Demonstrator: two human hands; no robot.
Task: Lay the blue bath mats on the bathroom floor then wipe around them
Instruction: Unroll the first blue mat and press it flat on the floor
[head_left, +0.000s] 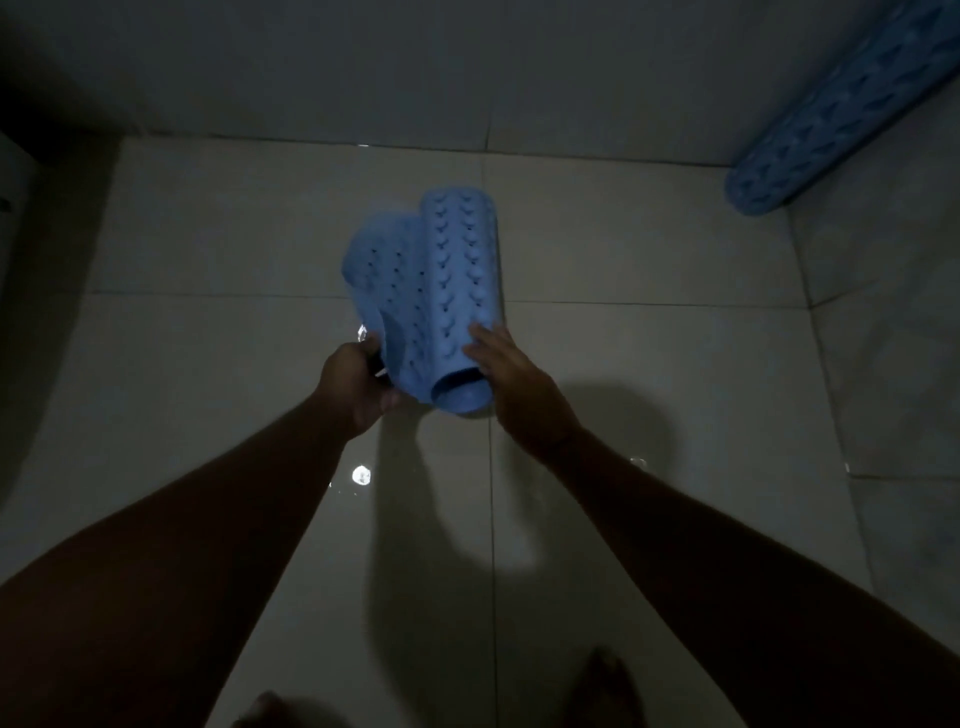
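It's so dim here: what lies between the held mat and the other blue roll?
Head view: only bare glossy floor tiles between the half-unrolled bath mat and the rolled mat.

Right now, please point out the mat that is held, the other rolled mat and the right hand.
held mat (460, 270): head view, studded outside of its roll.
second rolled mat (841, 114): head view, middle of its side.
right hand (519, 384): head view, back of the hand.
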